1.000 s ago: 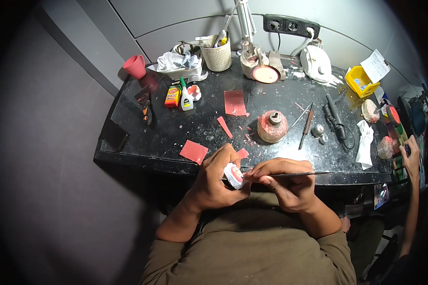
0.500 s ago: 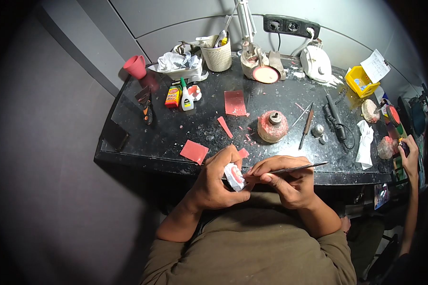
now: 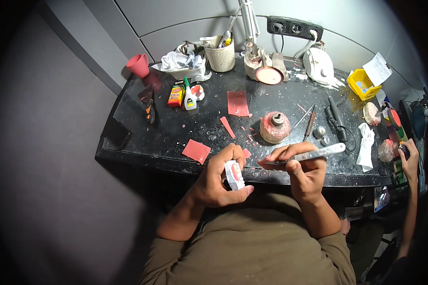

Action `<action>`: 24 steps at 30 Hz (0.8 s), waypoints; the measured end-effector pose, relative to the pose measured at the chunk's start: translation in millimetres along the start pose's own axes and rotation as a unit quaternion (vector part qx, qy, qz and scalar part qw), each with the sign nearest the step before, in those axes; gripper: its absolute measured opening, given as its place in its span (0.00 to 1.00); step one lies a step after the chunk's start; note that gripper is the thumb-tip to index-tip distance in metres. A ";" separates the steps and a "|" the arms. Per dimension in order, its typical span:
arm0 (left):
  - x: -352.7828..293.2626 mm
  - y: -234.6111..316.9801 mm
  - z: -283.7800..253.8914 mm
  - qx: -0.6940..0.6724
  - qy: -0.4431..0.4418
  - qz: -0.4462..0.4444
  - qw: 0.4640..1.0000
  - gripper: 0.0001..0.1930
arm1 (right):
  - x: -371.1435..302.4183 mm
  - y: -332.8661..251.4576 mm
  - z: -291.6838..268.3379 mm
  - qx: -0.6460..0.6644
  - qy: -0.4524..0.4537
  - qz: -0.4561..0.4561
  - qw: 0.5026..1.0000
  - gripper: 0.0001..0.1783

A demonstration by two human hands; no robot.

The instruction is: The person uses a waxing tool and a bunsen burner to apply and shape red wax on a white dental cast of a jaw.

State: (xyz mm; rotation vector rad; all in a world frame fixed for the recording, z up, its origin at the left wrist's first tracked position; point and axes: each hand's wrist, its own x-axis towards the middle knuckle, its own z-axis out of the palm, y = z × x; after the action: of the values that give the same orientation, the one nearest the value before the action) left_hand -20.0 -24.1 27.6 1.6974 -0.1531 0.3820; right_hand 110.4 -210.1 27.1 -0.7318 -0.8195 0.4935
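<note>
Left hand [image 3: 218, 183] is wrapped around a small white dental cast [image 3: 233, 175], fingers curled over its top and thumb tucked under, so the cast sits firmly pinched just in front of the person's chest, off the near edge of the bench [image 3: 142, 147]. There's a pink patch on the cast's face, turned toward the right. Right hand [image 3: 300, 171] is closed on a slim metal tool [image 3: 309, 155], thumb and fingers pressed together around its shaft; the handle runs out to the right, the tip points left toward the cast. Whether tip and cast touch, I cannot tell. Both hands hover over the bench's front lip.

Just beyond the knuckles, pink wax crumbs lie scattered on the dark top, and a round pink-stained burner [image 3: 274, 127] stands right behind the right hand. A thin pink strip [image 3: 227, 127] lies left of the burner, a pink wax sheet [image 3: 238, 103] further back, another pink square [image 3: 196, 151] near the front edge by the left hand. To the right of the burner lie two slender instruments [image 3: 309, 121] and a dark handpiece [image 3: 336, 118] with its cord. Far left, a glue bottle [image 3: 189, 97] stands by a small orange box [image 3: 176, 96], with a red cup [image 3: 139, 65] at the corner. At the back, a woven cup [image 3: 222, 58] holds tools, a yellow bin [image 3: 359, 84] sits right. At the right edge, another person's hand [image 3: 410, 161] reaches in.
</note>
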 end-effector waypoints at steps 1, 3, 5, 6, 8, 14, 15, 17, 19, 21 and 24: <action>0.5 -0.7 0.2 0.008 -0.005 0.004 1.000 0.23 | 0.1 0.0 -0.2 0.000 0.000 0.000 1.000 0.08; -0.2 0.9 0.9 0.009 0.000 -0.006 1.000 0.23 | 1.0 0.6 0.4 -0.102 -0.084 -0.035 0.991 0.11; 0.1 1.3 1.1 0.007 0.002 -0.014 1.000 0.23 | 4.6 -1.2 8.2 -0.216 -0.136 -0.092 0.963 0.13; 0.8 0.5 1.0 0.003 0.005 -0.017 1.000 0.23 | 7.0 -4.9 8.7 -0.312 -0.183 -0.122 0.924 0.15; 3.9 -8.2 -0.2 -0.038 0.002 0.016 0.999 0.23 | 7.9 -9.8 7.3 -0.404 -0.228 -0.150 0.873 0.16; -1.0 -10.1 -2.8 -0.104 -0.022 0.011 0.994 0.25 | 3.4 -9.1 11.8 -0.291 -0.129 -0.144 0.937 0.13; -1.2 -10.9 -0.8 -0.103 -0.021 0.010 0.994 0.25 | 3.3 -9.3 11.7 -0.290 -0.129 -0.144 0.937 0.13; -2.3 -15.0 6.6 -0.292 -0.023 -0.008 0.956 0.26 | 2.5 -12.3 10.6 -0.355 -0.135 -0.183 0.907 0.15; -2.2 -15.9 3.8 -0.301 -0.047 -0.002 0.953 0.27 | 5.6 -14.7 12.6 -0.371 -0.146 -0.206 0.894 0.14; -1.1 -14.2 6.3 -0.327 -0.047 -0.018 0.944 0.27 | 3.5 -16.1 13.3 -0.359 -0.138 -0.178 0.906 0.13; -0.2 -17.2 4.6 -0.271 -0.034 0.018 0.962 0.28 | -3.9 -15.0 14.7 -0.340 -0.103 -0.141 0.924 0.12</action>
State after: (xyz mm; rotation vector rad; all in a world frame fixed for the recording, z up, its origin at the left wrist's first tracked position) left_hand -14.1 -25.7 11.0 1.1668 -0.3102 0.2771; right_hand 98.2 -216.7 43.3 -1.1871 -1.2977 0.0065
